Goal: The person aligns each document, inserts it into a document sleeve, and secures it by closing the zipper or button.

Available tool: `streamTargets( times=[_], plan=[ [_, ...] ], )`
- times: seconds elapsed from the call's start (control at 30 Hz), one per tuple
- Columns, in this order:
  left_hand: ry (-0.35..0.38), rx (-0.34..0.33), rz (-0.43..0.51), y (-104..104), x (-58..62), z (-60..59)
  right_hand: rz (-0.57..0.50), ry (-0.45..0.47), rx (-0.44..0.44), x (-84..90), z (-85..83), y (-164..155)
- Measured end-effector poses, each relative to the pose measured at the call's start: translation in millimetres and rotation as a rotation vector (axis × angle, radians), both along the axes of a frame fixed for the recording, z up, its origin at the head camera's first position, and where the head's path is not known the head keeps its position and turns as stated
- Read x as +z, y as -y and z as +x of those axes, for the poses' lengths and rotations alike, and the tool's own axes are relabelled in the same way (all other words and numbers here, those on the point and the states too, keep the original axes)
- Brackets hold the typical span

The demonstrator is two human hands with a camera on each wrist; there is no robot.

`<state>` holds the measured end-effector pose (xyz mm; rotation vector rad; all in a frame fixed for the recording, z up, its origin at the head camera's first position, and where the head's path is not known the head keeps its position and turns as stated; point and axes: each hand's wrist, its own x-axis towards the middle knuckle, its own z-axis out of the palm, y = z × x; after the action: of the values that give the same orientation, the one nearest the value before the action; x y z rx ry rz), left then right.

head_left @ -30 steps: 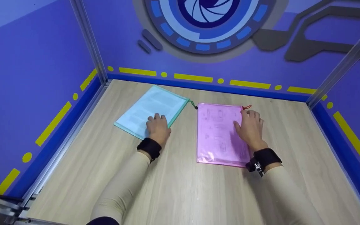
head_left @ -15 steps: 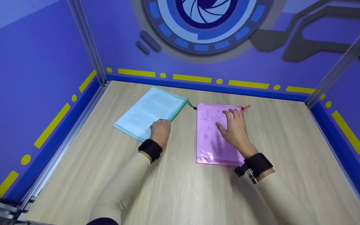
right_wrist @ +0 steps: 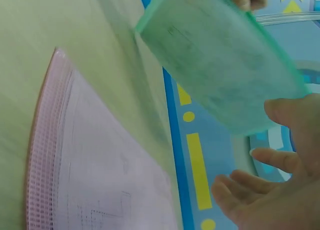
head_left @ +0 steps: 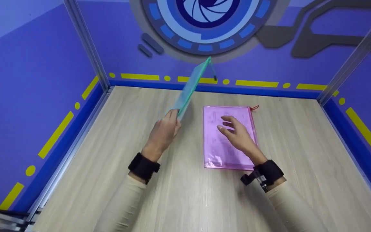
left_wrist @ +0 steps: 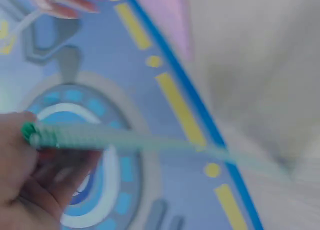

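Note:
A green zip document pouch point(head_left: 192, 85) is up off the table, tilted nearly on edge, its zip pull dangling at the far corner. My left hand point(head_left: 163, 133) grips it by the near part of its edge. In the left wrist view the pouch point(left_wrist: 115, 139) appears edge-on between thumb and fingers, blurred. A pink zip document pouch point(head_left: 216, 141) with a red pull loop lies flat on the table. Above it hovers my right hand point(head_left: 237, 133), fingers loosely bent and holding nothing. The right wrist view shows the green pouch point(right_wrist: 215, 65) beyond that hand's fingers.
The wooden table point(head_left: 185, 199) is bounded at the back by a blue-purple printed wall point(head_left: 124, 42) and at the left by another panel point(head_left: 27, 96). Metal posts point(head_left: 84, 45) stand at the corners. Each wrist wears a black band point(head_left: 144, 167).
My left hand has taken hold of the green pouch and lifted it from lying flat to a steep tilt. The right hand has shifted left over the pink pouch, which stays put.

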<state>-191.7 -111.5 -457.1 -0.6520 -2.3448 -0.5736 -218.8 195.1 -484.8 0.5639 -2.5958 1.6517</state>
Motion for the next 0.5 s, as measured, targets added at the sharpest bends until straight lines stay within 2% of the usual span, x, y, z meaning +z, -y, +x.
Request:
streamTargets(
  times=[0.13, 0.27, 0.33, 0.4, 0.5],
  plan=[
    [-0.004, -0.213, 0.176, -8, 13.2, 17.3, -0.086, 0.055, 0.017, 3.4, -1.9, -3],
    [0.051, -0.357, 0.319, -15, 15.4, 29.7, -0.261, 0.156, 0.033, 3.3, -4.0, -7],
    [0.085, -0.394, 0.382, -17, 13.3, 31.8, -0.375, 0.226, 0.033, 1.1, -5.2, -11],
    [0.119, -0.404, 0.440, -18, 9.9, 31.2, -0.495, 0.279, 0.011, -2.4, -6.5, -16],
    [0.168, -0.360, 0.491, -18, 2.7, 26.0, -0.625, 0.304, -0.037, -8.8, -7.0, -30]
  ],
)
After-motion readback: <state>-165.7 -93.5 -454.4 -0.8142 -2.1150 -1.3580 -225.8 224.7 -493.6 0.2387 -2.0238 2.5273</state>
